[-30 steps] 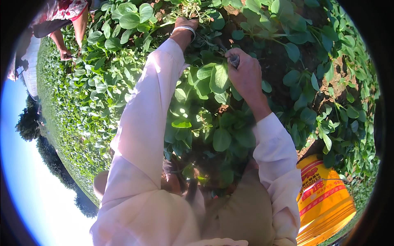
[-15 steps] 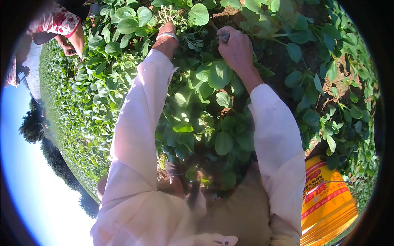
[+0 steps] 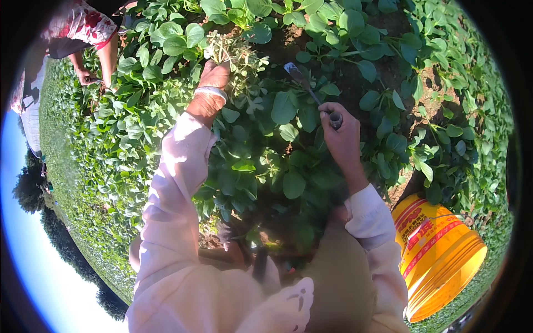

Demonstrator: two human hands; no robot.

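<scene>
My left hand [image 3: 215, 77] is closed round a bunch of pale, small-leaved weeds [image 3: 243, 62] whose stems and leaves spread out past the fingers. A white band circles that wrist. In my right hand [image 3: 343, 139], a narrow weeding tool [image 3: 300, 79] is gripped, its thin shaft and flat metal blade pointing up and left toward the weeds, apart from them. The handle's end shows as a dark round ring at the fist. Broad-leaved green plants [image 3: 284, 108] grow below and between both hands, partly hiding the soil.
A yellow bucket [image 3: 430, 244] with red markings lies tilted at the lower right. At the upper left another person's hand [image 3: 86, 76] reaches into the plants. Leafy rows [image 3: 72, 144] stretch away left, with dark trees [image 3: 30, 188] beyond. Bare brown soil [image 3: 430, 83] shows at right.
My right hand has drawn back toward me, bringing the tool's blade into view. The left hand has moved slightly left and nearer, with the bunch of weeds now plainly in it.
</scene>
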